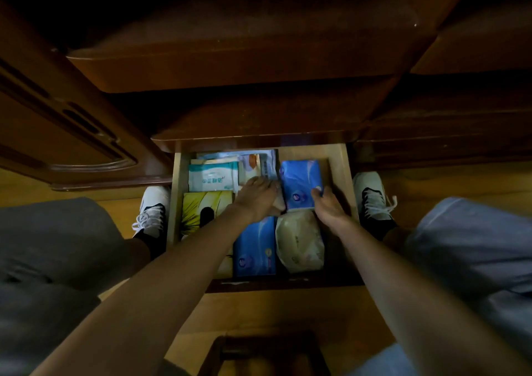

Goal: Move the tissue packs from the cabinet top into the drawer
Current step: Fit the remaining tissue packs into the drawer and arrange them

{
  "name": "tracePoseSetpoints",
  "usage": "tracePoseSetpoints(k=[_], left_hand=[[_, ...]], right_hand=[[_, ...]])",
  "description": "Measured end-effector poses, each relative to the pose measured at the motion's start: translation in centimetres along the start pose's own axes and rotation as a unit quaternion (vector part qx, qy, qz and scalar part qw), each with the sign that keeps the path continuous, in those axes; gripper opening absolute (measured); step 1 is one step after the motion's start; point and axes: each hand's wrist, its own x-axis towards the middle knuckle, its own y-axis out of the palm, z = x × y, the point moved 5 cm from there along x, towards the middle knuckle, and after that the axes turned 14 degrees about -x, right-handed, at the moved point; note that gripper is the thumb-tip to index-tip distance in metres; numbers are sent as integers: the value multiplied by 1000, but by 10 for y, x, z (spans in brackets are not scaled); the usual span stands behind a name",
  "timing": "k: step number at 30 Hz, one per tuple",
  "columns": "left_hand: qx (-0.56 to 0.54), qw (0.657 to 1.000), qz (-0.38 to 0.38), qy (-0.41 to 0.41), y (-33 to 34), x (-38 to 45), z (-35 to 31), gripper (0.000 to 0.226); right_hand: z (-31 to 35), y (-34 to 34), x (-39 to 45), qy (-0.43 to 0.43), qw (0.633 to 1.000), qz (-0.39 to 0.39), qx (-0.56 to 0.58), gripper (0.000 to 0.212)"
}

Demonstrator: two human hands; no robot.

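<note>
Right hand (328, 205) grips near edge of blue tissue pack (300, 184) | pack's long axis runs front-to-back in drawer (342, 174) | left hand (257, 195) flat, pressing beside it

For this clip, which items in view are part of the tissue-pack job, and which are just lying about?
Part of the job:
- far blue tissue pack, right hand on it
- near blue tissue pack
- beige tissue pack
- drawer
- left hand, pressing down among the packs

Lying about:
- yellow booklet
- white and teal packet
</note>
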Motion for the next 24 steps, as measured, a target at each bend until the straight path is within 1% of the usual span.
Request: tracePoseSetpoints(k=[3,5,7,9,10,11,13,15,16,18,20,21,24], left_hand=[[-68,998,-18,-3,1,1,2,89],[-137,990,-28,-27,0,-3,7,96],[-212,975,-11,-65,-3,-3,13,99],[-264,959,11,-99,-8,-2,14,91],[-266,958,20,-102,-11,-1,14,83],[-258,961,28,-95,-13,0,14,78],[-226,971,34,-69,-13,1,15,77],[-206,977,36,-50,-12,-1,15,82],[-199,979,31,-44,-11,-2,15,84],[-187,982,14,-31,-11,-3,13,86],[-169,985,-9,-18,-12,-3,11,85],[-141,990,-18,-12,-13,-2,11,82],[22,1000,-7,2,-12,1,13,71]], right_hand=[[8,4,6,-15,999,-8,-27,41],[12,8,7,-13,999,17,-31,39],[10,8,7,-8,999,37,-34,38],[9,7,7,-9,998,41,-36,35],[10,6,7,-17,999,33,-32,32],[14,4,7,-33,999,17,-19,31],[25,0,5,-79,996,-9,36,43],[32,0,0,-115,988,5,105,56],[33,1,-1,-126,985,12,119,64],[31,3,-1,-133,986,13,100,77],[29,1,1,-129,991,6,45,87],[29,0,3,-136,991,2,14,91],[27,-3,6,-141,988,-4,-55,97]])
